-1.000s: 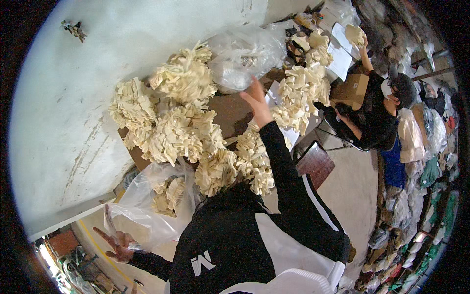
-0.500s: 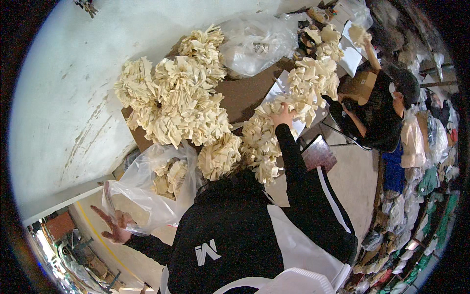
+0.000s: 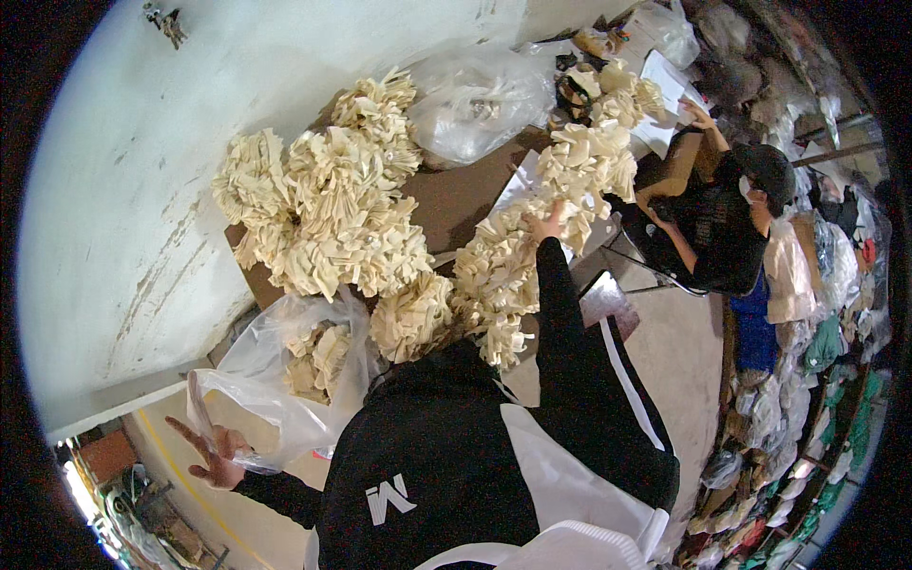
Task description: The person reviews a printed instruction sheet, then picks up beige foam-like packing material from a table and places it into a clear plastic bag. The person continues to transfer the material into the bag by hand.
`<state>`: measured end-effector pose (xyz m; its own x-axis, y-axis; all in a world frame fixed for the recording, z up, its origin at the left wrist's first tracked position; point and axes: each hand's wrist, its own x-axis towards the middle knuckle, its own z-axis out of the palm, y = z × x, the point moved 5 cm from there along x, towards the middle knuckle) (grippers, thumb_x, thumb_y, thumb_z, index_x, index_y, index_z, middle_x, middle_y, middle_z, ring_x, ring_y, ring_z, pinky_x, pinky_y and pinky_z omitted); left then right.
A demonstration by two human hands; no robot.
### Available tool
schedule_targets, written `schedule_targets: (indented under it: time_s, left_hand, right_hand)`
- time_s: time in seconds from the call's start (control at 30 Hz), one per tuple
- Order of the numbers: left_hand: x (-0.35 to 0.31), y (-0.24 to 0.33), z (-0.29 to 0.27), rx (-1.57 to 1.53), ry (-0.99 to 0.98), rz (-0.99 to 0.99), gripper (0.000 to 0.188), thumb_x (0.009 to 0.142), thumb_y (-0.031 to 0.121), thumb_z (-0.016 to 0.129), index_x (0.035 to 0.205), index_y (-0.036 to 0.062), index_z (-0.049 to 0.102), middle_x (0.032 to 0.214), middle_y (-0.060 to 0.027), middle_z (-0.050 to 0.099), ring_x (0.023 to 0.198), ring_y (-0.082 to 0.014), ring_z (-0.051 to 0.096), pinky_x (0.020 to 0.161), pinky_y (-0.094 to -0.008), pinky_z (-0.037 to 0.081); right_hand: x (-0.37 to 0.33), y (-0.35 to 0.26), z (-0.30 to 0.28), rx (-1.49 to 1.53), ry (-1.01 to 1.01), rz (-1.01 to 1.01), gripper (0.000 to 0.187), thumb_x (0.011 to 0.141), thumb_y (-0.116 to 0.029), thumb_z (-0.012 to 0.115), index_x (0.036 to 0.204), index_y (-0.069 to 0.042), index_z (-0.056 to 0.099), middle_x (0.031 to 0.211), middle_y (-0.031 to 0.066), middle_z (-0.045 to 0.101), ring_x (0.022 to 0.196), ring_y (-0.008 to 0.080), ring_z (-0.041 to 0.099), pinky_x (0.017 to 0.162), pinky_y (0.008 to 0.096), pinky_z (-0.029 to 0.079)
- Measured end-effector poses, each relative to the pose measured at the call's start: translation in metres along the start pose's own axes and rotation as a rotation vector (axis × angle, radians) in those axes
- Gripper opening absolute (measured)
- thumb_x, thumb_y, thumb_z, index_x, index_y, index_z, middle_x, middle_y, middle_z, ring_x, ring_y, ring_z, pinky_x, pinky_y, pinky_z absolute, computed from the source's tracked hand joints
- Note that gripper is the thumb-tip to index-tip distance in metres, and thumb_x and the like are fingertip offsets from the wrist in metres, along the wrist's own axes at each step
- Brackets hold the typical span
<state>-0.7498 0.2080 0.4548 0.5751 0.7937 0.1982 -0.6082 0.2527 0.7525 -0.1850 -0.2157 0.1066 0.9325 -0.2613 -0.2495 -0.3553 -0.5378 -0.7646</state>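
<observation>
One surface (image 3: pixel 461 195) carries cream pieces, too layered to count, in one heap (image 3: pixel 328 199) on its left and one row (image 3: pixel 499 271) along its right. One puffed bag (image 3: pixel 480 100) sits toward its far edge; one open bag (image 3: pixel 271 404), some cream pieces inside, is by its near-left corner. Two grips: the right grip (image 3: pixel 548 224), half open, rests on the row; the left grip (image 3: pixel 220 458), fingers spread, meets the open bag's rim, beyond that corner. Whether either clasps anything, I cannot tell.
</observation>
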Motion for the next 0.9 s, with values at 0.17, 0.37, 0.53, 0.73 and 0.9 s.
schedule_targets:
  time_s: [0.17,0.37,0.53,0.73,0.9]
  left_hand:
    - [0.006,-0.006,-0.004,-0.008,-0.013,-0.008,0.09,0.079,0.052,0.055,0.143,0.0252,-0.002,0.145,-0.016,0.019,0.056,-0.0121,0.039,0.044,-0.0224,0.031]
    - [0.01,-0.012,-0.004,-0.008,-0.005,-0.033,0.09,0.078,0.052,0.055,0.143,0.0254,-0.002,0.146,-0.0165,0.018,0.056,-0.0123,0.039,0.045,-0.0227,0.031]
    - [0.002,-0.008,-0.004,-0.012,0.009,-0.021,0.09,0.078,0.053,0.054,0.143,0.0256,-0.002,0.146,-0.0169,0.017,0.056,-0.0125,0.039,0.045,-0.0229,0.031]
    - [-0.012,0.007,-0.009,-0.041,0.028,0.016,0.09,0.078,0.053,0.054,0.144,0.0258,-0.001,0.146,-0.0174,0.016,0.057,-0.0127,0.038,0.045,-0.0232,0.031]
    - [-0.016,0.006,-0.018,-0.11,0.03,0.021,0.09,0.078,0.054,0.053,0.144,0.0259,-0.001,0.146,-0.0178,0.016,0.057,-0.0129,0.038,0.045,-0.0235,0.031]
  right_hand:
    - [0.007,-0.044,-0.024,0.058,0.083,0.013,0.043,0.075,-0.007,0.058,0.117,0.003,0.054,0.113,0.019,0.058,0.082,0.0241,0.063,0.072,0.0328,0.051]
    - [-0.106,-0.171,0.006,0.949,-0.767,-0.129,0.056,0.084,-0.003,0.053,0.136,-0.009,0.035,0.118,0.0189,0.052,0.095,0.0225,0.06,0.087,0.0352,0.048]
    - [-0.15,-0.175,0.013,0.155,-1.09,-0.576,0.076,0.081,-0.031,0.063,0.142,-0.017,0.019,0.148,0.0103,0.016,0.13,0.0254,0.025,0.102,0.0375,0.028]
    - [-0.098,-0.01,0.02,-0.776,-0.56,-0.449,0.115,0.051,-0.055,0.077,0.143,-0.026,0.013,0.141,0.032,0.013,0.132,0.0477,0.009,0.104,0.0527,0.019]
    - [-0.088,-0.019,-0.007,-0.499,-0.76,-0.152,0.103,0.051,-0.047,0.08,0.137,-0.016,0.031,0.13,0.0182,0.045,0.12,0.0343,0.043,0.097,0.0399,0.037]
